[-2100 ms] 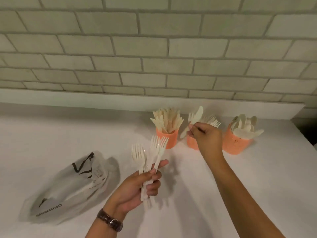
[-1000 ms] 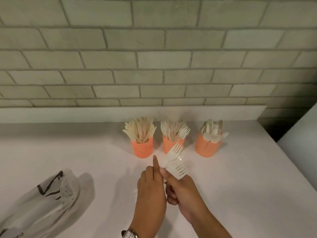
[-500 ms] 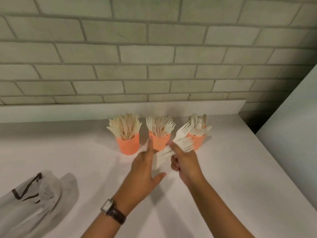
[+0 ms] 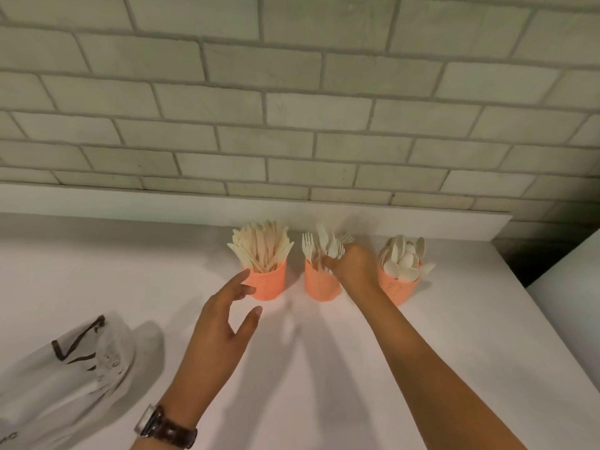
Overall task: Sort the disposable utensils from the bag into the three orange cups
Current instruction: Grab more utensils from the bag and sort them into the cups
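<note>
Three orange cups stand in a row by the back ledge. The left cup [image 4: 268, 284] holds knives, the middle cup [image 4: 319, 285] holds forks [image 4: 308, 245], the right cup [image 4: 397, 289] holds spoons. My right hand [image 4: 354, 264] sits over the middle cup's right rim, fingers closed around the forks standing in it. My left hand [image 4: 224, 315] hovers open just left of the knife cup, its fingertips close to the cup wall, holding nothing. The white bag [image 4: 65, 381] lies flat at the lower left.
A white counter [image 4: 454, 352] carries everything, with a raised ledge and brick wall behind. The counter's right edge drops off beyond the spoon cup, next to a white surface [image 4: 568, 293] at the far right.
My right hand took the bunch of forks from my left hand and carried it up into the middle cup. My left hand let go and opened near the knife cup.
</note>
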A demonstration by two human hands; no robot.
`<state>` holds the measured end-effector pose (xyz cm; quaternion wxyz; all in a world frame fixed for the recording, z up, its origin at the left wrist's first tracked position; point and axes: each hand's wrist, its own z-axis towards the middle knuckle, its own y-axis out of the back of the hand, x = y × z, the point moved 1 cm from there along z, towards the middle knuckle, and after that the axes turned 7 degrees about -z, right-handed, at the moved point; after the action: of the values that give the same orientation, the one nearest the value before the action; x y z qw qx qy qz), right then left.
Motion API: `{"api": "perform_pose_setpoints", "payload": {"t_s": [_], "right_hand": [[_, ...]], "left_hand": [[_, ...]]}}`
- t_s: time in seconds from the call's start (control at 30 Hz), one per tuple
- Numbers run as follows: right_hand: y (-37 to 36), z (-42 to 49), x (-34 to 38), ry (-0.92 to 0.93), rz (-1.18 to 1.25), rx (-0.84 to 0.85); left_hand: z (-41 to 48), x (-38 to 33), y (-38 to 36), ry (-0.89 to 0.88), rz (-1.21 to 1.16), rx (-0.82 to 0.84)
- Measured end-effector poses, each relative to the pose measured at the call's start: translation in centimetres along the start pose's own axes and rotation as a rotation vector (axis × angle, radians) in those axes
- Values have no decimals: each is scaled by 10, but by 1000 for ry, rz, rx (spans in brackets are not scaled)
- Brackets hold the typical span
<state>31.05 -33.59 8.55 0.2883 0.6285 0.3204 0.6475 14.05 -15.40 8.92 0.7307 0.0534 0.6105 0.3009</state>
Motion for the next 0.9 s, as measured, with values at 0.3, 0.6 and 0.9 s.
{"api": "perform_pose_setpoints", "payload": {"t_s": [0.3,0.6,0.9], "right_hand": [[-5,19,-3,-24,-43,156],[30,22,7,74,121,-31],[15,23,8,26,128,92]], "left_hand": [[-16,-7,5,85,-17,-36],[-35,-8,3,162,-73,-66],[-53,-10,18,193,-118,-109]]}}
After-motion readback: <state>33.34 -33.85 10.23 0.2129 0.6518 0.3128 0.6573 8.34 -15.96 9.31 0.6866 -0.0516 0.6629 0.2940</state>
